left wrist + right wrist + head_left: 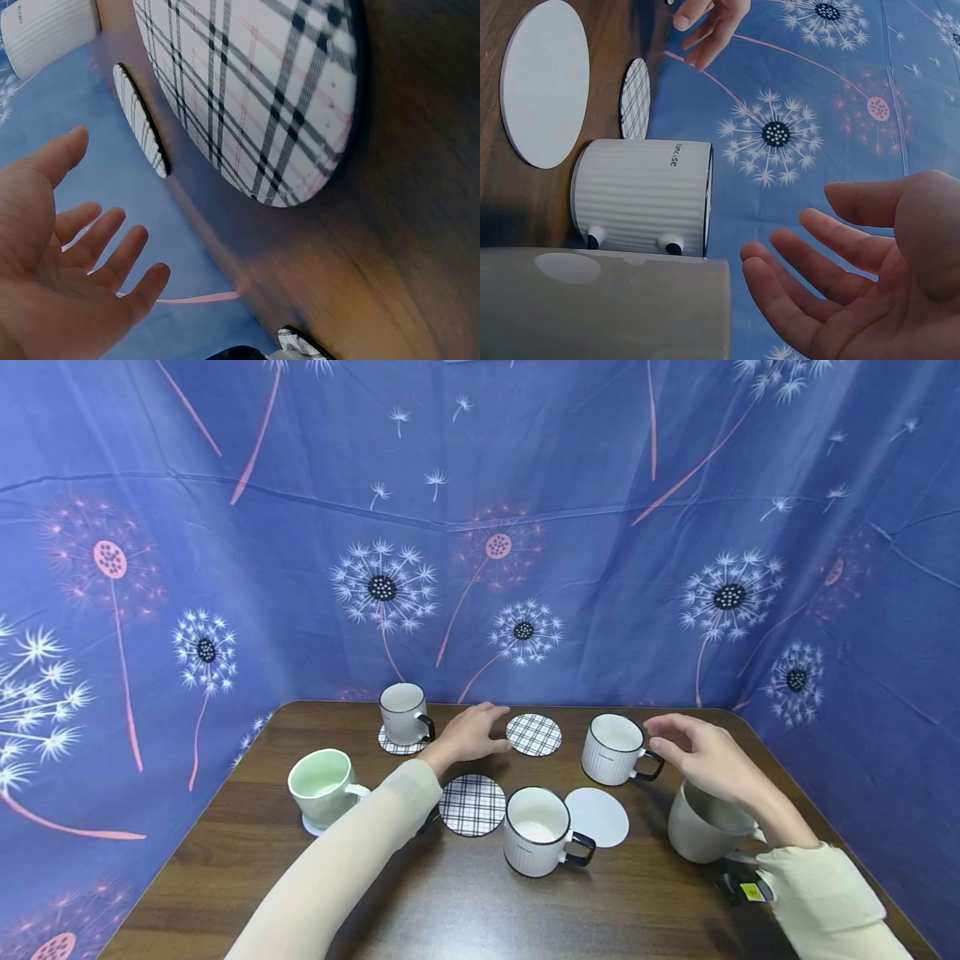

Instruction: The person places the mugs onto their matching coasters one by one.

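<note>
A person's left grip [469, 735], at the centre of the frame, is released and empty, fingers relaxed and apart, near a checked coaster [534, 735]. The right grip [705, 760], right of centre, is also empty, thumb and fingers parted, near the black handle of a white mug [611, 758], which stands right of that coaster. A green cup [322, 789] stands lower left on the brown wooden table [217, 868]. Behind hangs a blue dandelion-print cloth [585, 468].
</note>
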A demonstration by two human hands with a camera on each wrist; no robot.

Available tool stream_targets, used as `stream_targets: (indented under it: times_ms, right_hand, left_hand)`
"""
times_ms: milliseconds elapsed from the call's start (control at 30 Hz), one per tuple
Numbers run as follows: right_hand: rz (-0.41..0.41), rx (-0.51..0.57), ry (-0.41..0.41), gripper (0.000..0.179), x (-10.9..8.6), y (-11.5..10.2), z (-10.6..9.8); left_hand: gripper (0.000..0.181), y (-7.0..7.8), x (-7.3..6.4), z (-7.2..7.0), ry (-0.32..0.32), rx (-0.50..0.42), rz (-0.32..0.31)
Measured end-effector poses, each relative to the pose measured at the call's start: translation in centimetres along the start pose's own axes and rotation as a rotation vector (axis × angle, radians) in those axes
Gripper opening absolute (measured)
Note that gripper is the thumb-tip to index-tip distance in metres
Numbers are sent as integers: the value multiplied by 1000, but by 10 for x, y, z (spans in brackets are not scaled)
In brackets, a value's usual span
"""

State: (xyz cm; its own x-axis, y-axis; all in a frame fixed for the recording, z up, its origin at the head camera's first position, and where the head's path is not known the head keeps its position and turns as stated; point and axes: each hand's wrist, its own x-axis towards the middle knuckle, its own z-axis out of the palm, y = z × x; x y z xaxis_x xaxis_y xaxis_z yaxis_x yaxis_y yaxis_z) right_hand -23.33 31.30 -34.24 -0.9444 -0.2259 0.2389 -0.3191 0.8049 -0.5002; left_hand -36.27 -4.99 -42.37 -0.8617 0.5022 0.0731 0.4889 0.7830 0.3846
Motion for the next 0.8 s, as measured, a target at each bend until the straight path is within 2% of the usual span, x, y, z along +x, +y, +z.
stream_targets:
  times_ms: [233,500,800]
  right_hand:
    - [2,-7,0,32,1,2,0]
    - [9,-6,-7,34,2,3,0]
    - [2,9,-14,32,5,5,5]
  left_hand:
    - [73,-1,6,4,1,17,9]
    - [74,-2,14,8,-12,46,-20]
    - [74,-4,22,17,-30,88,-22]
